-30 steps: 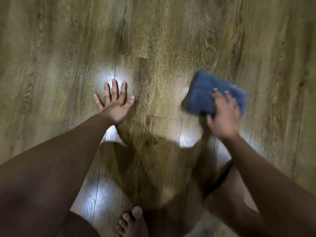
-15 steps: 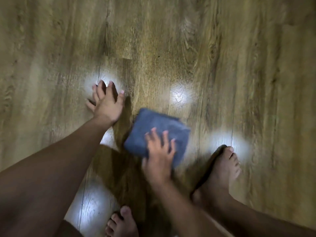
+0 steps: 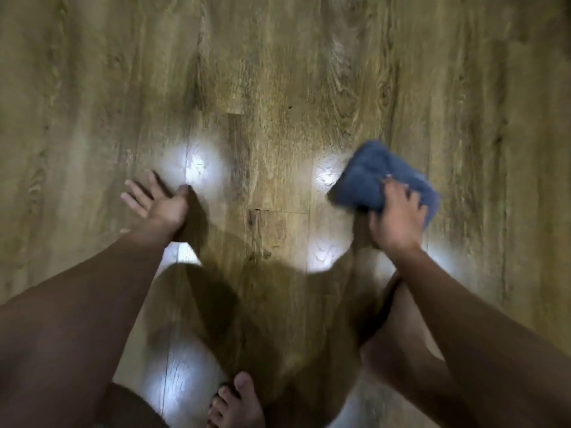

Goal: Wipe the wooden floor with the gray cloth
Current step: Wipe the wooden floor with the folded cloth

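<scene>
A person crouched low over a wooden floor (image 3: 278, 88) works a folded gray cloth (image 3: 370, 177) across the boards, the right hand (image 3: 397, 217) laid over its near edge with the fingers (image 3: 398, 196) spread and bent down onto the fabric, pressing it flat rather than bunching it up; the picture is too blurred to say whether the thumb hooks under the fold. Most of the cloth shows just beyond those fingers and to their left, lying on the planks beside a bright patch of reflected light. Well apart to the left, the left hand (image 3: 160, 202) rests on the floor with its fingers (image 3: 136, 196) straight and released, grasping nothing, apparently planted there as a prop to carry the person's weight while the other arm sweeps. A bare foot (image 3: 238, 403) shows close below both hands at the bottom edge, and a knee sits under the right forearm. The broad, flat hold looks chosen to spread pressure over the whole pad, and much of the floor beyond the fingers appears yet to be covered.
</scene>
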Demonstrator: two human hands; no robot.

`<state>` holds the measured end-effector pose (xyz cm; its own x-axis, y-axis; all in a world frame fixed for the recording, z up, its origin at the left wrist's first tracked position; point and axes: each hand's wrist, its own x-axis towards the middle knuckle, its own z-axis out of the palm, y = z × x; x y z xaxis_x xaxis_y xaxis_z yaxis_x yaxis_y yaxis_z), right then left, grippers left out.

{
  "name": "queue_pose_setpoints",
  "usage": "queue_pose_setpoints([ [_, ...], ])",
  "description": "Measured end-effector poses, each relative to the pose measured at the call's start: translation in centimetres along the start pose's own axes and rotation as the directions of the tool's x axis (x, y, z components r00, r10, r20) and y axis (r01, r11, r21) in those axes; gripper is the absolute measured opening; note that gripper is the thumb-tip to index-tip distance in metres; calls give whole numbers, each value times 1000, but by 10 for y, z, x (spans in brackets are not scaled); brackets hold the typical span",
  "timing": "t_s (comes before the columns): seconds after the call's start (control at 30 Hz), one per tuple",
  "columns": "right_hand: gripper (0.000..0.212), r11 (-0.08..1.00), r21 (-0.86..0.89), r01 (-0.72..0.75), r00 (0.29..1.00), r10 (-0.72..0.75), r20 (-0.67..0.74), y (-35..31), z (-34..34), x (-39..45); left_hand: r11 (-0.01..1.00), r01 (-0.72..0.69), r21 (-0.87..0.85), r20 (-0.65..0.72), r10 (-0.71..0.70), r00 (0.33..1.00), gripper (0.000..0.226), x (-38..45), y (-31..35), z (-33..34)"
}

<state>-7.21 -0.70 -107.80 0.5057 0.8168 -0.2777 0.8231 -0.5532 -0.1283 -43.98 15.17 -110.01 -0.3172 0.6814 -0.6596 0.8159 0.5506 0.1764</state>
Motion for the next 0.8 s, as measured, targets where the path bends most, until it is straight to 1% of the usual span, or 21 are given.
queue_pose_setpoints([
  [0.07, 60, 994, 38, -104, 994, 105, -23, -15, 0, 11, 997, -32, 71, 8, 32, 999, 88, -1, -10, 7],
  [0.13, 62, 989, 39, -141, 990, 142, -21, -45, 12, 5, 998, -36, 61, 7, 35, 999, 91, 1, -5, 9],
  [0.2, 69, 988, 27, -155, 987, 156, -35, -87, 26, -18, 998, -26, 57, 42, 24, 999, 95, 3, -2, 5],
  [0.27, 76, 996, 27, -82, 997, 82, 4, -132, 44, -52, 997, -42, 68, 47, 39, 998, 93, 4, -6, -2],
  [0.3, 78, 999, 41, -6, 999, 4, 49, -153, 52, -73, 995, -66, 76, 21, 65, 998, 88, 3, -8, -3],
  [0.33, 78, 993, 51, 110, 988, -114, 101, -173, 61, -97, 992, -93, 91, -24, 96, 995, 83, 2, -12, -4],
  [0.37, 74, 964, 47, 262, 956, -266, 127, -190, 74, -124, 987, -118, 106, -84, 127, 988, 76, 1, -16, -5],
  [0.4, 66, 902, 55, 428, 887, -431, 166, -203, 87, -153, 984, -137, 116, -141, 153, 978, 71, 0, -20, -7],
  [0.43, 58, 811, 79, 579, 782, -580, 226, -211, 98, -182, 982, -153, 110, -172, 170, 970, 67, 1, -26, -8],
  [0.47, 54, 703, 101, 704, 654, -698, 291, -214, 108, -208, 980, -176, 92, -177, 190, 966, 63, 1, -30, -10],
  [0.5, 50, 590, 107, 801, 532, -782, 326, -214, 115, -227, 976, -206, 67, -170, 214, 962, 61, 4, -36, -13],
  [0.53, 46, 486, 108, 867, 427, -838, 341, -214, 119, -235, 970, -239, 43, -168, 243, 955, 60, 6, -41, -17],
  [0.57, 46, 396, 116, 911, 337, -876, 345, -212, 122, -230, 963, -270, 19, -179, 269, 946, 59, 7, -47, -20],
  [0.6, 47, 313, 118, 942, 262, -909, 323, -212, 122, -218, 954, -300, 0, -204, 294, 934, 59, 9, -54, -22],
  [0.63, 45, 248, 99, 964, 210, -932, 295, -209, 122, -199, 946, -325, -9, -232, 314, 921, 58, 10, -59, -22],
  [0.67, 43, 223, 56, 973, 201, -945, 257, -209, 120, -176, 941, -338, -9, -249, 326, 912, 58, 11, -63, -21],
  [0.7, 44, 251, 6, 968, 243, -942, 230, -210, 113, -147, 939, -344, -1, -250, 333, 909, 57, 11, -66, -19],
  [0.73, 48, 321, -55, 945, 326, -925, 196, -212, 103, -115, 939, -344, 15, -234, 338, 912, 57, 11, -68, -17],
  [0.8, 55, 509, -165, 845, 532, -834, 147, -217, 80, -49, 938, -344, 42, -187, 346, 919, 55, 11, -71, -19],
])
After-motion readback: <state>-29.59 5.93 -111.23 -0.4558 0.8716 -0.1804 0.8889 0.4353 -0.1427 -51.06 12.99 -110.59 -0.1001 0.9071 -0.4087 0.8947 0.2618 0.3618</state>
